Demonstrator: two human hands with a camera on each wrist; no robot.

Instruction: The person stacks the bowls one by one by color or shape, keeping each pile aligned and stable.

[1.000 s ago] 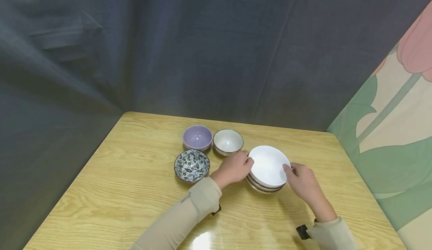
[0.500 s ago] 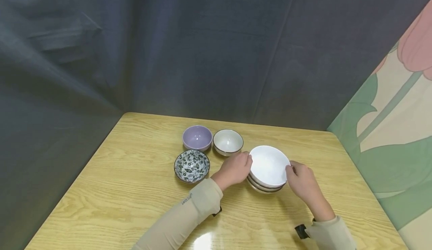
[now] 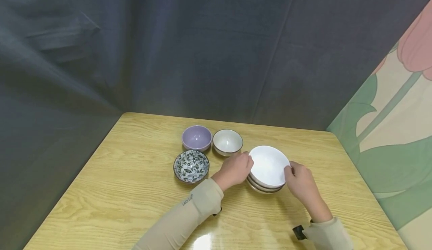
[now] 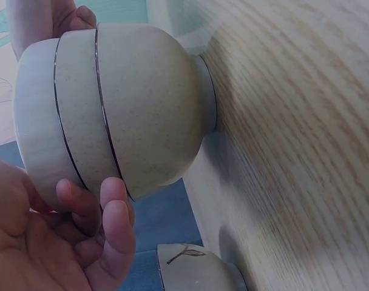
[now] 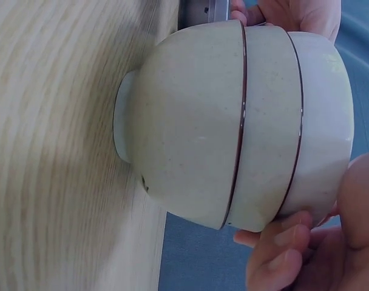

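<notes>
A plain white bowl [image 3: 269,166] tops a stack at the right of the table. Beneath it sit two nested cream bowls with thin brown rims, the lower bowl [image 5: 184,121] standing on its foot and the middle bowl [image 5: 269,115] showing only a band. My left hand [image 3: 235,169] pinches the white bowl's left edge. On the opposite side, my right hand [image 3: 301,180] holds its rim between thumb and fingers. In the left wrist view, curled fingertips [image 4: 116,221] lie against the sides of the upper bowls.
Left of the stack are a cream bowl [image 3: 227,142] with a brown rim, a purple bowl [image 3: 197,137] and a leaf-patterned bowl [image 3: 191,166]. They stand close together on the wooden table [image 3: 128,190]. A dark curtain [image 3: 216,54] hangs behind it.
The right wrist has shifted slightly to the left. Both hands keep their grip on the white bowl, and the stack stays in place.
</notes>
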